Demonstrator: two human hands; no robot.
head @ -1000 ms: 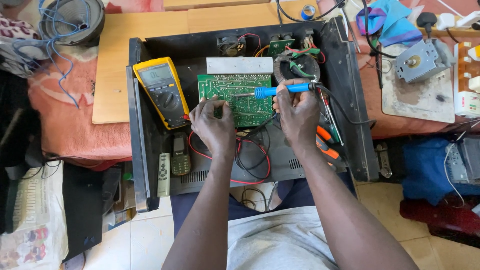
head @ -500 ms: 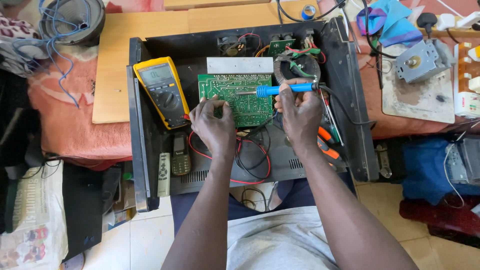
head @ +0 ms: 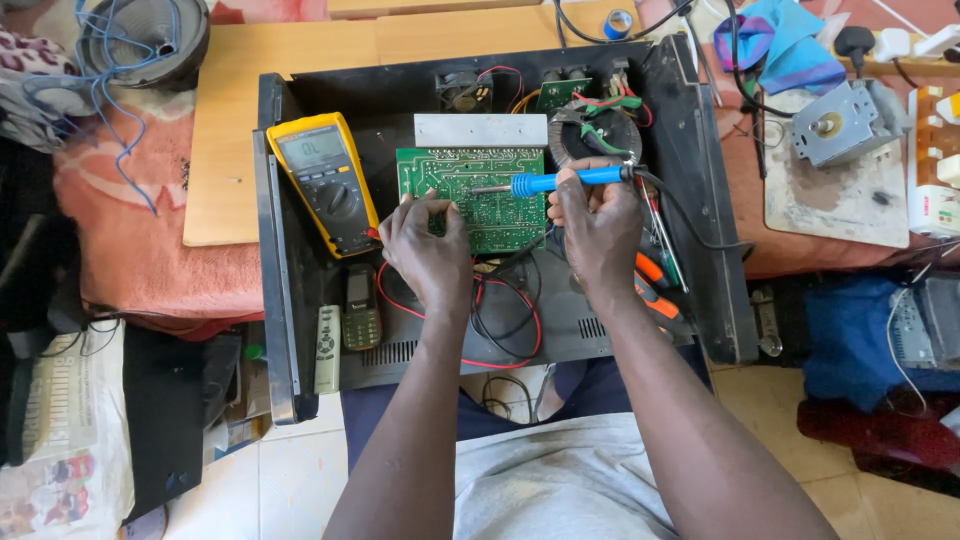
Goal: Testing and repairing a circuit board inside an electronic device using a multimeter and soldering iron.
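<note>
Iron [head: 560, 181] in right hand [head: 597, 225] — prob. touching board [head: 470, 185]

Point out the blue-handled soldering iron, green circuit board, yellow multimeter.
blue-handled soldering iron [head: 560, 181], head view, on the blue grip.
green circuit board [head: 500, 205], head view, on its bare middle.
yellow multimeter [head: 325, 185], head view, on the face just above the dial.

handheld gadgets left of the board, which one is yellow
The multimeter, lying beside the green circuit board; the phone and remote below it are dark and pale.
</note>
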